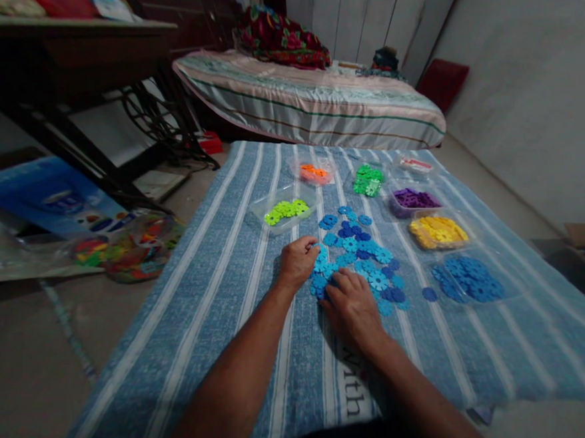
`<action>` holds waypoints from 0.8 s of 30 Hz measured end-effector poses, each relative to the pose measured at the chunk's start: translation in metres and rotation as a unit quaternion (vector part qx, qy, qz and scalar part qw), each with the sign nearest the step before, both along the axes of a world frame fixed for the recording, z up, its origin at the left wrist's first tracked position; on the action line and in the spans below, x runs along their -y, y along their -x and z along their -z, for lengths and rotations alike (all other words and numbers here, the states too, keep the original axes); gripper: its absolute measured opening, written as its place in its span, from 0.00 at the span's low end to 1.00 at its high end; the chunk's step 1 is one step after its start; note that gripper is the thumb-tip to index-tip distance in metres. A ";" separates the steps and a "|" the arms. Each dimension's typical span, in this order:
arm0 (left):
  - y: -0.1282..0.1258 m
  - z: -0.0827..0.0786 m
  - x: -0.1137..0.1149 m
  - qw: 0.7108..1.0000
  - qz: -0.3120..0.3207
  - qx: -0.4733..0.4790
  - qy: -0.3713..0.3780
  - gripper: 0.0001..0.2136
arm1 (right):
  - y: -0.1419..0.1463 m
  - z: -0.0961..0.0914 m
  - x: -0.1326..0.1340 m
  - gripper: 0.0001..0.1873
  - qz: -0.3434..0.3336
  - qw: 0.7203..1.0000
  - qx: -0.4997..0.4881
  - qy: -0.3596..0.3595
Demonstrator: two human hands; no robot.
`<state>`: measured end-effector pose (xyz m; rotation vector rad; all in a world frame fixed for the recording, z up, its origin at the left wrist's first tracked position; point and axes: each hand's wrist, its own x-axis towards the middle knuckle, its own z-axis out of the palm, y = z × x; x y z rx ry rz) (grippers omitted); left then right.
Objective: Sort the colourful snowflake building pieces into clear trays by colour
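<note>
A loose pile of light and dark blue flower-shaped plastic discs lies on the striped cloth. My left hand is at the pile's left edge, its fingers curled into a pinch; whatever they hold is hidden. My right hand rests over the near side of the pile, fingers bent down and drawn toward the thumb among the discs. What is under its fingertips cannot be made out. To the right, a single dark blue disc lies apart, beside a clear tub of blue discs.
Around the pile stand clear tubs of lime discs, orange discs, green discs, purple discs and yellow discs. A lidded clear box stands behind. Beyond are a bed and a treadle table.
</note>
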<state>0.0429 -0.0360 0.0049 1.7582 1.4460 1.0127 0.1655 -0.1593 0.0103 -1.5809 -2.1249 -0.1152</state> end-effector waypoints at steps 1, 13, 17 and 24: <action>0.000 0.000 0.000 1.000 -0.002 -0.002 -0.001 0.09 | -0.001 0.001 0.000 0.05 -0.005 1.000 -0.007 -0.014; 0.002 0.003 -0.002 1.000 -0.006 -0.003 -0.005 0.09 | -0.026 -0.009 -0.006 0.06 -0.027 0.981 -0.100 -0.165; 0.001 0.005 -0.003 1.000 -0.008 -0.001 -0.005 0.10 | -0.064 -0.020 -0.010 0.05 0.023 0.975 -0.063 -0.210; 0.002 0.002 -0.003 1.000 -0.009 -0.014 -0.006 0.10 | -0.177 -0.041 -0.002 0.10 0.266 0.930 0.055 -0.249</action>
